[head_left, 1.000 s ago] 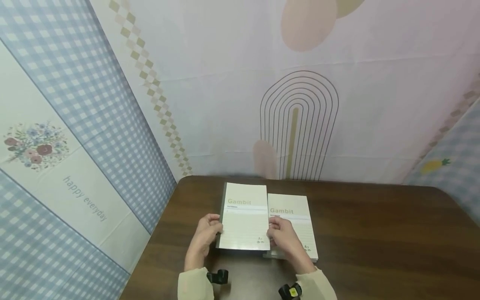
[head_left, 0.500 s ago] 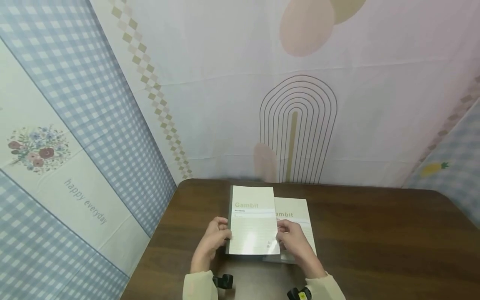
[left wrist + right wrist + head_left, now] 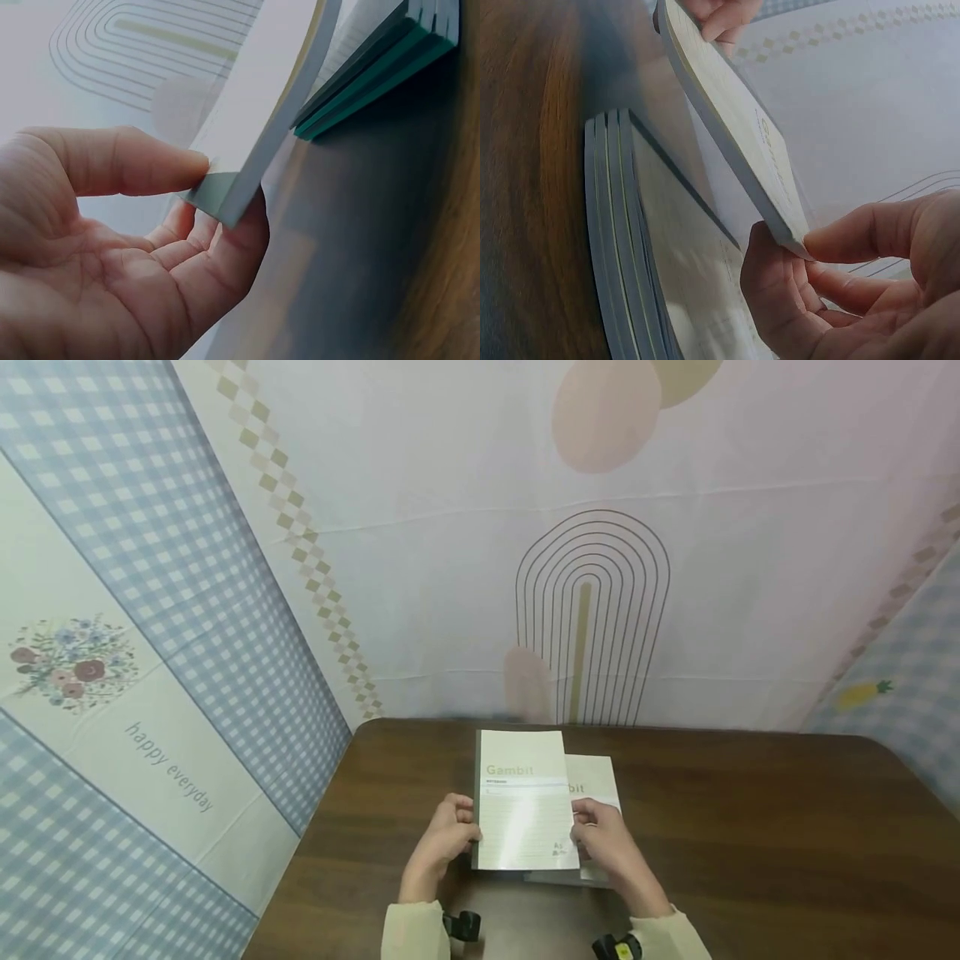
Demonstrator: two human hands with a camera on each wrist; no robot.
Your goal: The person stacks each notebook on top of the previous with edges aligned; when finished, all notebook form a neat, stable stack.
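A cream "Gambit" notebook with a dark spine is held level by both hands, raised above the table. My left hand pinches its spine edge, thumb on the cover and fingers beneath, as the left wrist view shows. On the opposite edge, my right hand pinches the notebook in the same way. Below and slightly to the right lies a stack of similar notebooks, several high, partly covered by the held one in the head view. A gap separates the held notebook from the stack in both wrist views.
The dark wooden table extends to the right and left of the stack. A patterned cloth wall rises behind its far edge. A blue checked cloth hangs along the left side.
Both hands have carried the notebook to the right, so that it now overlaps more of the stack. The stack stays in place.
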